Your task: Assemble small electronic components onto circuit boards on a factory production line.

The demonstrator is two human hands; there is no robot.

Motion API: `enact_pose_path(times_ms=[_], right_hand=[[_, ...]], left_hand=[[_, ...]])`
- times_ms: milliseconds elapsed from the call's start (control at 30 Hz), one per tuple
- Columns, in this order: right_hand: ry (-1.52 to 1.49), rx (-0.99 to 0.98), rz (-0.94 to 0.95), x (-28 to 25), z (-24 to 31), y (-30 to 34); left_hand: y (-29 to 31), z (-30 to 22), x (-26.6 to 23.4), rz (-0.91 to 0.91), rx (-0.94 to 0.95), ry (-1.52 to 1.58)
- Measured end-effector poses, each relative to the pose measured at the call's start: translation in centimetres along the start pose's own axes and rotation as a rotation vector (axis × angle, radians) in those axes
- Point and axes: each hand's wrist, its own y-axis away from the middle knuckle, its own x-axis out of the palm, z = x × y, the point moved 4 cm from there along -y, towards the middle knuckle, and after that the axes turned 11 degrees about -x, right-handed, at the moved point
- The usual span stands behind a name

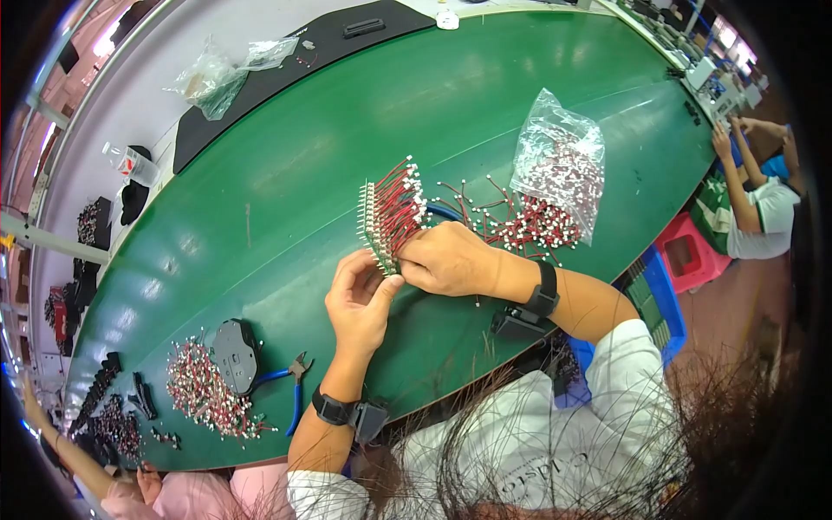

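Note:
In my left hand (357, 308) is the near end of a green circuit board strip (370, 227), tilted up above the table, its thumb and fingers closed on it. A row of pale pins lines one side. Red wire leads (400, 201) with white plugs fan out from the other. My right hand (451, 260) is closed against the strip's near end, beside the left thumb. Its fingertips are partly hidden, and what they pinch cannot be made out. Just beyond the right knuckles lies a curved dark blue piece (445, 211), partly hidden.
Right, a clear plastic bag (559, 165) of wire leads lies by a loose pile (537, 227). Lower left are another pile (201, 390), a black device (237, 355) and blue-handled cutters (296, 386) on the green table (295, 173). Co-workers sit at right and lower left.

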Motion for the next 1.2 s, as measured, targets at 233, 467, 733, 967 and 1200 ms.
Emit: enact_pose_path(times_ms=[233,467,733,967,1200], right_hand=[[-0.089,-0.013,-0.033,0.1,-0.2,0.0],[-0.127,0.019,0.005,0.4,-0.8,0.1],[-0.168,0.016,0.018,0.7,-0.8,0.1],[-0.157,-0.01,-0.003,1.3,-1.1,0.4],[-0.154,0.057,0.022,0.7,-0.8,0.0]], left_hand=[[-0.1,-0.4,-0.3,0.032,0.009,-0.017],[-0.4,-0.3,-0.8,0.054,-0.011,0.025],[-0.4,-0.2,-1.1,0.053,-0.045,0.024],[-0.5,-0.2,-1.0,0.091,-0.012,-0.003],[-0.4,-0.3,-0.6,0.018,-0.033,-0.001]])
